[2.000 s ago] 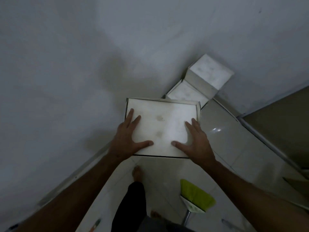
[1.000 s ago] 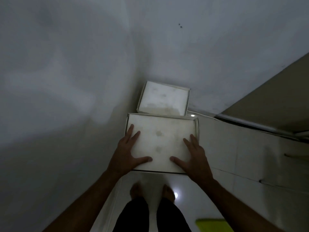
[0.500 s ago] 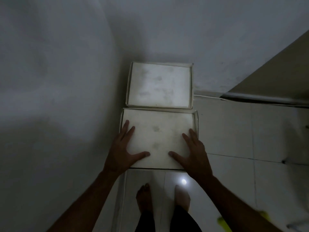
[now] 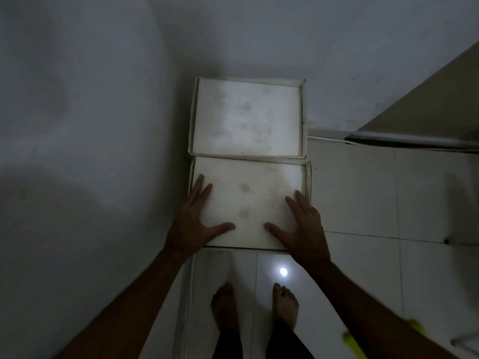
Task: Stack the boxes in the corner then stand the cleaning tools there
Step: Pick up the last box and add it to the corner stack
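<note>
I hold a flat white box [image 4: 250, 200] by its near corners, with my left hand [image 4: 193, 224] on its left side and my right hand [image 4: 302, 224] on its right, thumbs on top. Just beyond it a second white box [image 4: 247, 117] stands in the corner where the two walls meet, and the held box's far edge lines up against it. Whether the held box rests on anything is hidden. At the bottom right a green broom [image 4: 355, 345] shows as a blurred yellow-green strip.
The left wall [image 4: 90, 151] runs close beside the boxes. The back wall [image 4: 337, 47] closes the corner. A dark doorway or cabinet edge [image 4: 414, 136] lies at the right. My bare feet [image 4: 255, 307] stand on glossy white tiles with a light reflection [image 4: 283, 272].
I have walked up to the corner with the box in both hands. The corner box now fills more of the view, and the held box's far edge meets it. The broom slid to the bottom right.
</note>
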Tool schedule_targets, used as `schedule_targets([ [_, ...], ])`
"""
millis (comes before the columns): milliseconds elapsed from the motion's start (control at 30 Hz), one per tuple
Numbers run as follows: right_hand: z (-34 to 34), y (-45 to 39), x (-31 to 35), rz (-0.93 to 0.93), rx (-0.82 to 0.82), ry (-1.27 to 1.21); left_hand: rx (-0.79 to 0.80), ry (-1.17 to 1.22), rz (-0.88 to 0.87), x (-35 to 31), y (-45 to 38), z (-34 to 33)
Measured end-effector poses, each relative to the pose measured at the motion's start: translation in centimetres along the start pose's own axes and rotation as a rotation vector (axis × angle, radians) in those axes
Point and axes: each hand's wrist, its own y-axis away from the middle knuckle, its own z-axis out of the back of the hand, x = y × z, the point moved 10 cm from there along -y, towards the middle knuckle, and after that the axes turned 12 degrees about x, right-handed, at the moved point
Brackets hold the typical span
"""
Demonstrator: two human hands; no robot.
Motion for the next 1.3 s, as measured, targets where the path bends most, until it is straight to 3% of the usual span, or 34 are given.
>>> schedule_targets([
  [933,-1.9,-1.0,0.6,0.018,-0.071,-0.040,-0.099,-0.098,0.087,2.4,0.4,0.4],
  [1300,-2.6,-1.4,1.0,0.008,-0.043,-0.032,-0.004,-0.106,0.127,4.0,0.3,-0.8],
])
